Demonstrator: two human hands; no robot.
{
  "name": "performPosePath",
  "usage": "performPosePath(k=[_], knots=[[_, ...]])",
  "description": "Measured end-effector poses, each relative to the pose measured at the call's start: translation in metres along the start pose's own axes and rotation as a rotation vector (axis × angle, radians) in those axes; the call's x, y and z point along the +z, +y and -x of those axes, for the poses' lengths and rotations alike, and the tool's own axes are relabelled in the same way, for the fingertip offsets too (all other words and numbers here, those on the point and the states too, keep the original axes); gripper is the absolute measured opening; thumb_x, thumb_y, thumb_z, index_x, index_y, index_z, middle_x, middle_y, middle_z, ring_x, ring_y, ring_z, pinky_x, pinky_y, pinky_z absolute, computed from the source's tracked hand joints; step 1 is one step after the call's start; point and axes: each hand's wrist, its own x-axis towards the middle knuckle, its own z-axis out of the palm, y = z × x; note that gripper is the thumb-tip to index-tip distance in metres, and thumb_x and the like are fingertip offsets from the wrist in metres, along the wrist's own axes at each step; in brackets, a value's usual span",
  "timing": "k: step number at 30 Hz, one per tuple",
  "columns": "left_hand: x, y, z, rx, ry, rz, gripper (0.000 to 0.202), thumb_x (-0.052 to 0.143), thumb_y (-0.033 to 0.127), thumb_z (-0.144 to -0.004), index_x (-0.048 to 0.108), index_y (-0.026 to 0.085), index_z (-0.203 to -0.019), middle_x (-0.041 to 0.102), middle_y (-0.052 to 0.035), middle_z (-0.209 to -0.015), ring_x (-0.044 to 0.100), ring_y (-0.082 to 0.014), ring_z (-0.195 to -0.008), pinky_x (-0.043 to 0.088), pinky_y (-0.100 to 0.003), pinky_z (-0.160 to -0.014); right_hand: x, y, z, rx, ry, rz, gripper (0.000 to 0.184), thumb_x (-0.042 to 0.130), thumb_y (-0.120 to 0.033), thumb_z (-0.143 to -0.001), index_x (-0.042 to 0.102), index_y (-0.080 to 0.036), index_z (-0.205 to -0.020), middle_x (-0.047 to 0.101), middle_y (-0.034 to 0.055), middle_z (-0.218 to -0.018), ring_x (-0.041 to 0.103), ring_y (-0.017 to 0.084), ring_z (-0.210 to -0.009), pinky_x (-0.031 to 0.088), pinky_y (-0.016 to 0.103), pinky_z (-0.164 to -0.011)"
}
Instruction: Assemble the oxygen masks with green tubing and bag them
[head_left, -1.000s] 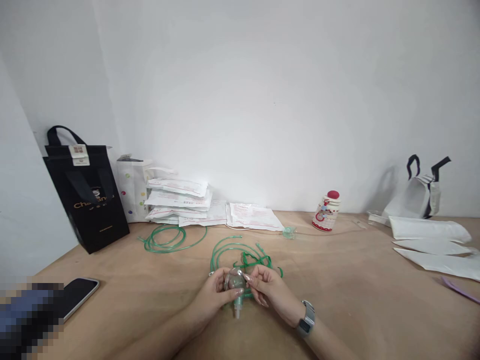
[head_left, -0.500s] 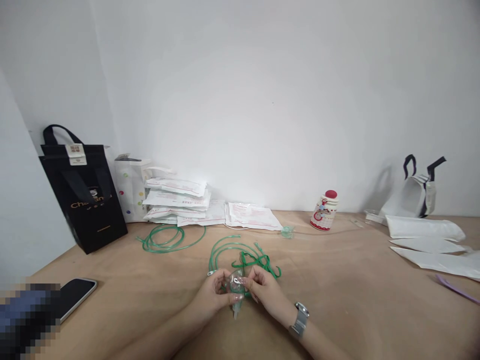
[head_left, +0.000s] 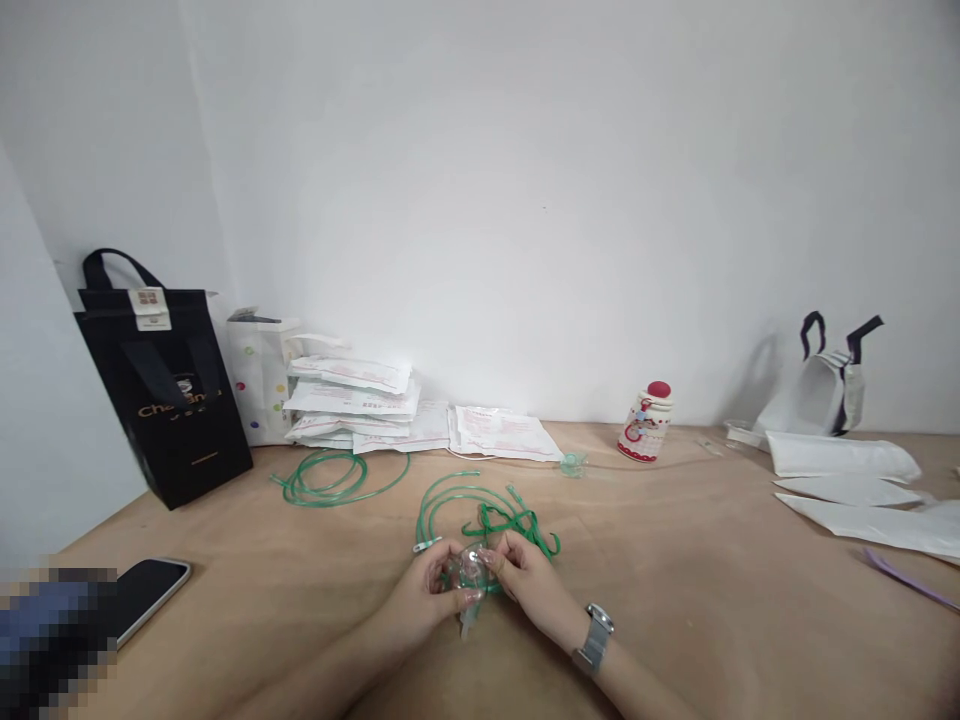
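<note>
Both my hands meet low in the middle of a wooden table (head_left: 675, 560). My left hand (head_left: 427, 590) and my right hand (head_left: 525, 575) are closed from either side on a small clear plastic mask piece (head_left: 471, 572) with a short white nozzle pointing down. Green tubing and a green strap (head_left: 487, 510) lie tangled just behind the hands and run from the piece. A silver watch (head_left: 594, 638) sits on my right wrist.
A second coil of green tubing (head_left: 330, 478) lies to the left. White sealed packets (head_left: 352, 400) are stacked at the wall beside a black gift bag (head_left: 161, 390). A phone (head_left: 146, 592) lies at the left, a red-capped small bottle (head_left: 643, 422) at the back, white pouches (head_left: 847, 470) right.
The hands stayed together on the clear piece, turning it slightly; its nozzle now tilts left. The view shifted a little.
</note>
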Motion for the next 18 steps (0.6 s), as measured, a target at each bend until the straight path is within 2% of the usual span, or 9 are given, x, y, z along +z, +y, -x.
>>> performPosePath(k=[10, 18], knots=[[0.0031, -0.0016, 0.0042, 0.051, -0.087, -0.014, 0.025, 0.066, 0.026, -0.067, 0.053, 0.017, -0.087, 0.053, -0.0014, -0.082, 0.048, -0.0155, -0.079, 0.037, -0.026, -0.069, -0.0044, -0.0016, 0.0009, 0.084, -0.051, 0.042, 0.038, 0.055, -0.051, -0.068, 0.035, -0.021, -0.055, 0.034, -0.0086, -0.042, 0.026, 0.007, -0.041, 0.018, 0.022, -0.041], [0.0033, -0.0029, 0.0036, 0.035, -0.075, -0.054, 0.028, 0.066, 0.03, -0.067, 0.052, 0.017, -0.087, 0.052, -0.0011, -0.08, 0.048, -0.0147, -0.075, 0.036, -0.024, -0.064, -0.0017, -0.0044, 0.003, 0.006, 0.083, 0.142, 0.029, 0.055, -0.038, -0.067, 0.036, -0.02, -0.055, 0.037, -0.0057, -0.053, 0.034, 0.01, -0.053, 0.029, 0.022, -0.049]])
